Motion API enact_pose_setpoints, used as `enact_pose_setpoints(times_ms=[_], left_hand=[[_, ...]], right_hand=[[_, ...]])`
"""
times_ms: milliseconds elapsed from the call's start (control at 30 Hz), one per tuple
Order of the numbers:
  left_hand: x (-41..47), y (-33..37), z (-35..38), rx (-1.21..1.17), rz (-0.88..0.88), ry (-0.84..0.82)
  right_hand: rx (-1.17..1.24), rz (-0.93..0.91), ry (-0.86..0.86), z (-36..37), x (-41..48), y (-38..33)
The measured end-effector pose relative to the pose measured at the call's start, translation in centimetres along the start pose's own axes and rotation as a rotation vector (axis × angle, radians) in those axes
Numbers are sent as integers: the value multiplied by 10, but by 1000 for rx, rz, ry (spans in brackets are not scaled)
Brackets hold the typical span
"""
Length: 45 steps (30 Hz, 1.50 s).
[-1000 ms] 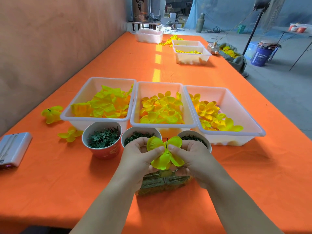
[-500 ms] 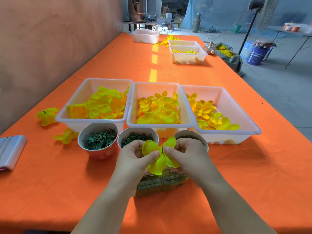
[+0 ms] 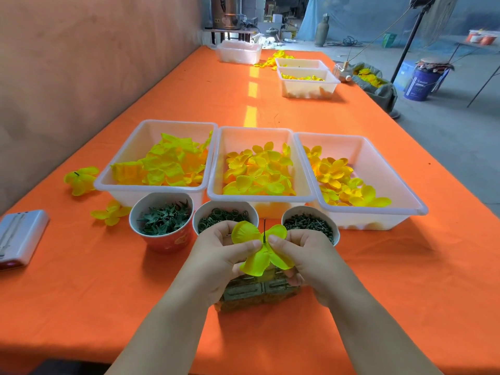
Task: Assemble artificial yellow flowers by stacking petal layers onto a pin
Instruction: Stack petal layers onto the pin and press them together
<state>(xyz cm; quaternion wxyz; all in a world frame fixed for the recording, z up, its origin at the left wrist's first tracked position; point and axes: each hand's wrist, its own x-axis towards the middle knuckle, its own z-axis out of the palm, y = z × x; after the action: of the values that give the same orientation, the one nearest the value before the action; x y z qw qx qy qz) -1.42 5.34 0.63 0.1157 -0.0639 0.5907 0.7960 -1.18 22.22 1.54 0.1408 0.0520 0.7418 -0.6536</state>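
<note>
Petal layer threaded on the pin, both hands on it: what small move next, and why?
Probably slide the petal layer down the pin to seat it: the left hand and right hand pinch it beside the pin, whose tip stands above it.

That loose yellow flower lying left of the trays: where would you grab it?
Probably by the short dark stub poking out of the flower, pinched from above. The petals spread soft and low on the orange cloth, so the stub looks like the one firm, raised part.
</note>
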Motion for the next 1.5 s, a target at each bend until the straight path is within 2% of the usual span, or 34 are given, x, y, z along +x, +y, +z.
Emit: enact_pose_setpoints(times_ms=[267,433,533,733,900,1000,1100,1167,1267,1500], left_hand=[[-2,0,-6,2,-29,-38],[-3,1,-9,-19,-104,16],[-2,3,-10,49,-79,37],[-5,2,-13,115,-48,45],[-6,3,-13,265,-28,25],[-8,8,-10,442,56,52],[-12,12,-6,622,229,105],[-14,14,-2,615,346,93],[-9,12,5,636,430,81],[0,0,2,566,436,23]], right_hand=[[10,56,-45,-3,0,-2],[109,121,-62,-9,2,-2],[140,122,-97,-13,2,-4],[28,67,-18,-17,11,-11],[-77,37,-37,-14,15,-7],[-83,21,-21,-13,16,-5],[-73,11,-5,-14,15,-3],[-74,-3,4,-14,14,-2],[-110,-26,17,-14,13,-2],[-305,-64,20,-22,15,-17]])
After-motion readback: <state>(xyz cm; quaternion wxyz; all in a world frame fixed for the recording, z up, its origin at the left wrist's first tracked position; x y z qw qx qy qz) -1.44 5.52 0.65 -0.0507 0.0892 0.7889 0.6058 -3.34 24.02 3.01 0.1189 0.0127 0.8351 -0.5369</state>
